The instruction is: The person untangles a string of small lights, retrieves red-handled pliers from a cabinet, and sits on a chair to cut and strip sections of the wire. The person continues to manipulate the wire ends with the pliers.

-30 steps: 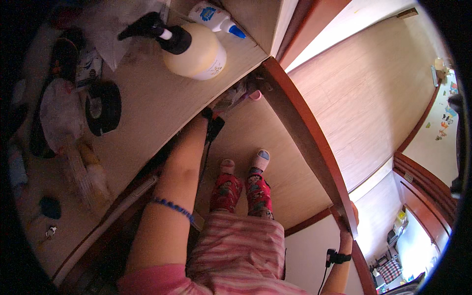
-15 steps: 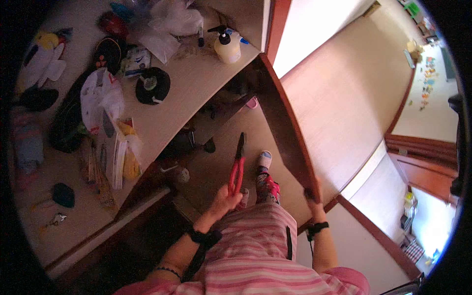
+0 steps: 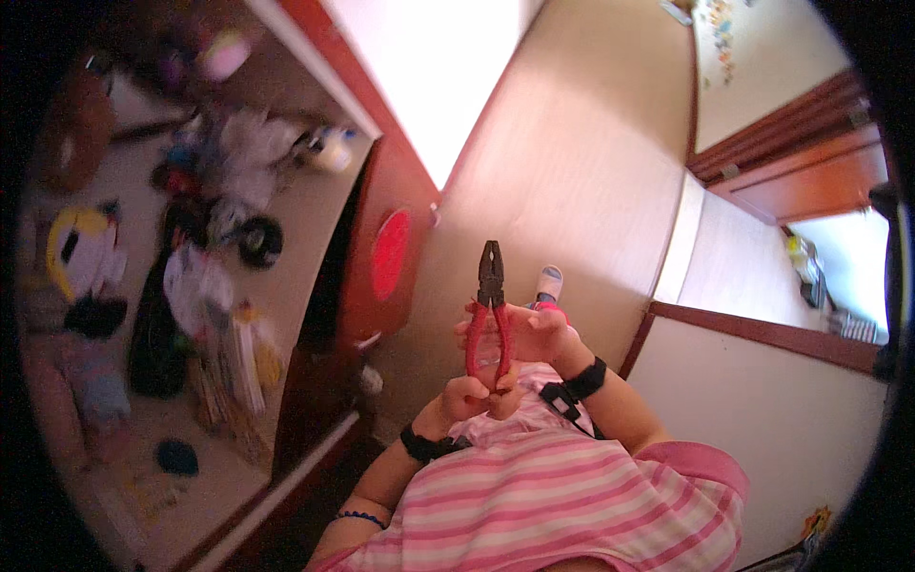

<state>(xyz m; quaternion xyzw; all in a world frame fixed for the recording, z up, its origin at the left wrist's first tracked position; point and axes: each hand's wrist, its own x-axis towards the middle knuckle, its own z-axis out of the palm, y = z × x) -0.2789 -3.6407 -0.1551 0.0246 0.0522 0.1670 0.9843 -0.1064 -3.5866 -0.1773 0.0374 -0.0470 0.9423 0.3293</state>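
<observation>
A pair of pliers (image 3: 491, 281) with dark jaws and red handles points away from me, upright in front of my striped shirt. My left hand (image 3: 469, 398) is closed round the lower ends of the handles. Behind the pliers lies my right hand (image 3: 541, 336), its fingers passing across the back of the handles and their tips showing at the left side. The handles hide part of those fingers. Left of my hands stands a reddish-brown cabinet door (image 3: 374, 310) with a round red sticker (image 3: 390, 255).
Clutter covers the tabletop (image 3: 300, 234) at left: a pump bottle (image 3: 330, 153), a black round roll (image 3: 259, 242), plastic bags (image 3: 195, 276) and a teal item (image 3: 177, 458). A slippered foot (image 3: 550, 281) is on the floor. A pale wall panel (image 3: 743, 410) rises at right.
My right hand has let go of the door edge and come to the pliers. The door has swung left, toward the cabinet. The pliers have turned so their jaws face me flat, and the view has shifted right.
</observation>
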